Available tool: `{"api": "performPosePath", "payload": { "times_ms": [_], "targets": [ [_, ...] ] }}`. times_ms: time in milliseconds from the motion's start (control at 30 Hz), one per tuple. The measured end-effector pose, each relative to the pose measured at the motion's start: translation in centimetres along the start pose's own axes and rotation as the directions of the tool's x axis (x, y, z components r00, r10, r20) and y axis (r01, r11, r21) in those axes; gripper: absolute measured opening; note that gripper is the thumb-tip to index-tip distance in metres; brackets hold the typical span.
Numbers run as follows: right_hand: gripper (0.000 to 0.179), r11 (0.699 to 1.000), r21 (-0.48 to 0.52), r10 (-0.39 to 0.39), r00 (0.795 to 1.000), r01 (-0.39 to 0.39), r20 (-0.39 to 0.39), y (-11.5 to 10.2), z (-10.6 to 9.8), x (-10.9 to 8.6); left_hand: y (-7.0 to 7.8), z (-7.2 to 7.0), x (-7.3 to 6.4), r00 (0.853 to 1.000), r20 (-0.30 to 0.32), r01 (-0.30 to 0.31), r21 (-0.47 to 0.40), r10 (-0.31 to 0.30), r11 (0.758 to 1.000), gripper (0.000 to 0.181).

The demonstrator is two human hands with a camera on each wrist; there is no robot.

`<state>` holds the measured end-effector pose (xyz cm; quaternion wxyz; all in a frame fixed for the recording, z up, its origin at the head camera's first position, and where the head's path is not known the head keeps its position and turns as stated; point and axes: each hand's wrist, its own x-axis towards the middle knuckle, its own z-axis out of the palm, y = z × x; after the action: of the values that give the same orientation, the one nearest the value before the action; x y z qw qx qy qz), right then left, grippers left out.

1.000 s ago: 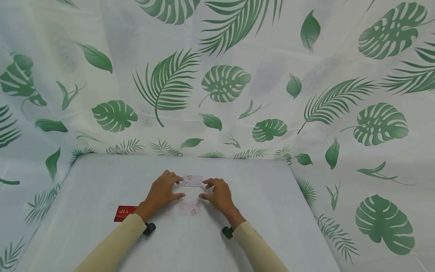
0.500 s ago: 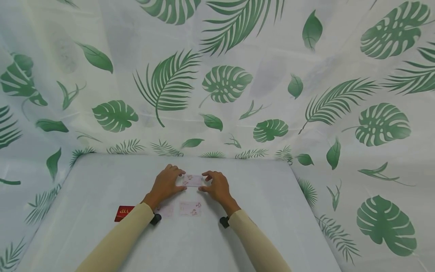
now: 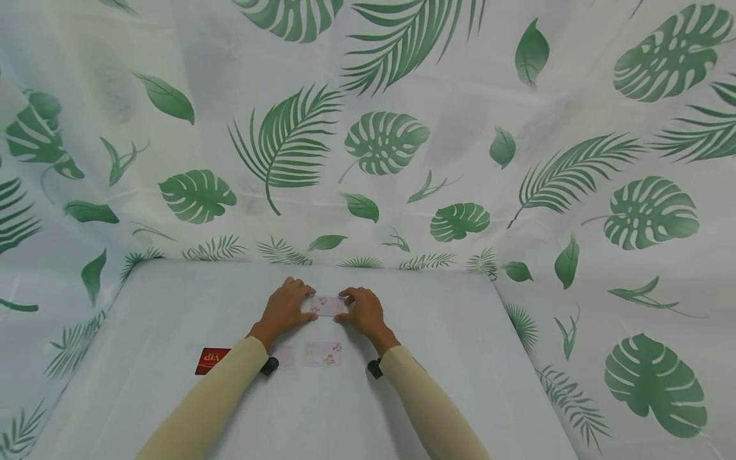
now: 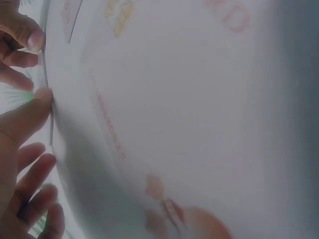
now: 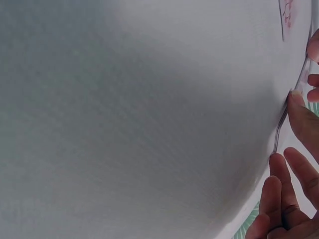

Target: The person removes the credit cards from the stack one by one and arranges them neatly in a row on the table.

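Note:
A pale pink card (image 3: 328, 306) with a floral print lies far forward on the white table. My left hand (image 3: 284, 306) holds its left end, forefinger at the far corner and thumb at the near edge. At the opposite end my right hand (image 3: 366, 311) grips it likewise. In the left wrist view the card's thin edge (image 4: 51, 122) meets the thumb, with the other fingers loosely bent. The right wrist view shows my right thumb (image 5: 297, 107) against that edge. Nearer me lies a second pale card (image 3: 323, 353) with flowers at its right.
A third pale card (image 3: 285, 358) is partly hidden by the left wrist. Left of it lies a red card (image 3: 211, 360) marked VIP, its corner covered by the sleeve. A leaf-printed white curtain (image 3: 310, 236) borders the table (image 3: 460, 332) behind and at the sides.
Both hands have moved forward, away from me, and the thumbs have come up to the near edge of the far pale card. The cards have stayed in place.

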<state>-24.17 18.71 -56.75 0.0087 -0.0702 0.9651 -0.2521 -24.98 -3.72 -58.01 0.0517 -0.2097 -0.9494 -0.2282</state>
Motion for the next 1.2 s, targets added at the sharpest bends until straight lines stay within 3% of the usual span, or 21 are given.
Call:
{"api": "performPosePath", "payload": {
  "times_ms": [533, 833, 1200],
  "targets": [
    [0.047, 1.0, 0.012, 0.028, 0.998, -0.029, 0.063, -0.2, 0.0, 0.4, 0.2, 0.4, 0.5, 0.999, 0.045, 0.016, -0.013, -0.015, 1.0, 0.048],
    [0.048, 1.0, -0.003, -0.025, 0.999, 0.025, 0.025, 0.1, 0.3, 0.2, 0.1, 0.4, 0.5, 1.0, 0.023, -0.002, -0.016, 0.003, 1.0, 0.05],
    [0.051, 0.998, -0.001, -0.057, 0.998, 0.057, -0.016, 0.9, -0.2, 0.3, 1.1, -0.6, 0.7, 0.999, 0.016, 0.03, -0.037, -0.029, 0.999, 0.054]
  ]
}}
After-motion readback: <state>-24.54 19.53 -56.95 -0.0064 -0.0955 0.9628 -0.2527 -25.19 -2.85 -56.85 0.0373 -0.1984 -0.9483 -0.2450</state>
